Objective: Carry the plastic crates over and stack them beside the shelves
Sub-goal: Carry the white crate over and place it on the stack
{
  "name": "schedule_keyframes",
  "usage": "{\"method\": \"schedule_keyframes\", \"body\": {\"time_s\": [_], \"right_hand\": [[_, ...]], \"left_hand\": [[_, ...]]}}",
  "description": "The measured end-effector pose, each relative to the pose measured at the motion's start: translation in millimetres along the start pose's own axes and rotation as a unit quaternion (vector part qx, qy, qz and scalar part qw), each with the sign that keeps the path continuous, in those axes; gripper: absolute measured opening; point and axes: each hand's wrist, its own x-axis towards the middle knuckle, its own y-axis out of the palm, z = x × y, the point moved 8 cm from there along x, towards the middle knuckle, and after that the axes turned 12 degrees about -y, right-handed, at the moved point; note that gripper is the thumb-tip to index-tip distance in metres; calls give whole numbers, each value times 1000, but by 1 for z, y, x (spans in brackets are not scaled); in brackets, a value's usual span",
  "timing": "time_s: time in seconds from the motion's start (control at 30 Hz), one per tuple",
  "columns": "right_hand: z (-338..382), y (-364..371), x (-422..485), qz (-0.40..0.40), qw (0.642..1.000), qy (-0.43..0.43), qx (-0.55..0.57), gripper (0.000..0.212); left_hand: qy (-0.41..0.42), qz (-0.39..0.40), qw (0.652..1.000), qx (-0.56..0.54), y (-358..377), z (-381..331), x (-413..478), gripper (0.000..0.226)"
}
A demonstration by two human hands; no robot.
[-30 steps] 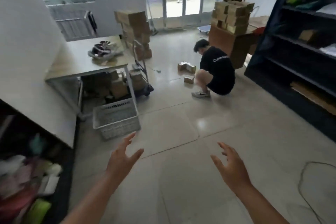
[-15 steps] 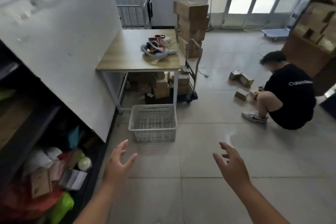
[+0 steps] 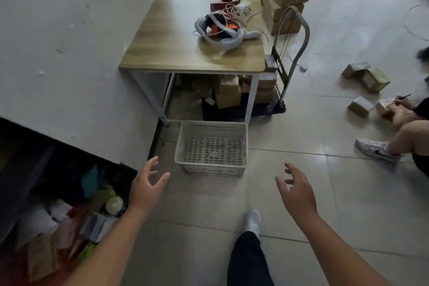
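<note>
Since the earlier frames we have stepped closer, so the white plastic crate (image 3: 210, 148) now sits just ahead of us on the floor tiles, in front of the wooden table (image 3: 185, 53) and near the shelves (image 3: 58, 193) at our left. Our left hand (image 3: 146, 187) and right hand (image 3: 296, 189) both reach forward, fingers spread and holding nothing. It lies between and beyond them, long axis running left to right, so each hand faces one short end; the left looks slightly nearer. We judge a two-handed lift comes next.
</note>
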Motion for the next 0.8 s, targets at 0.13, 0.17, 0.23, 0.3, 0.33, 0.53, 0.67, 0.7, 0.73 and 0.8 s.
{"method": "schedule_keyframes", "body": {"time_s": [0.13, 0.17, 0.23, 0.3, 0.33, 0.53, 0.67, 0.7, 0.73, 0.8], "right_hand": [[-32, 39, 97, 12, 1000, 23, -3, 50], [-40, 52, 123, 14, 1000, 26, -8, 50], [-60, 84, 176, 10, 999, 29, -16, 50], [-84, 122, 224, 2, 999, 34, -22, 50], [-98, 143, 244, -3, 999, 38, -26, 50], [-208, 287, 333, -9, 997, 57, -50, 51], [-286, 365, 367, -18, 993, 80, -85, 54], [-304, 381, 372, -16, 991, 89, -95, 55], [-321, 396, 376, -14, 990, 98, -104, 55], [-352, 422, 381, -7, 986, 118, -115, 56]], "left_hand": [[-47, -8, 999, 16, 41, 5, 86, 57], [-51, -8, 998, 22, 53, 8, 108, 56], [-48, -6, 998, 34, 80, 15, 162, 59], [-59, 0, 997, 42, 110, 33, 219, 63], [-64, 2, 997, 47, 127, 44, 247, 63], [-85, 8, 991, 106, 232, 149, 425, 66], [-61, 10, 987, 152, 295, 206, 504, 68], [-63, 19, 984, 163, 310, 222, 519, 69], [-64, 28, 982, 174, 324, 237, 533, 71], [-50, 33, 978, 200, 347, 261, 557, 73]]}}
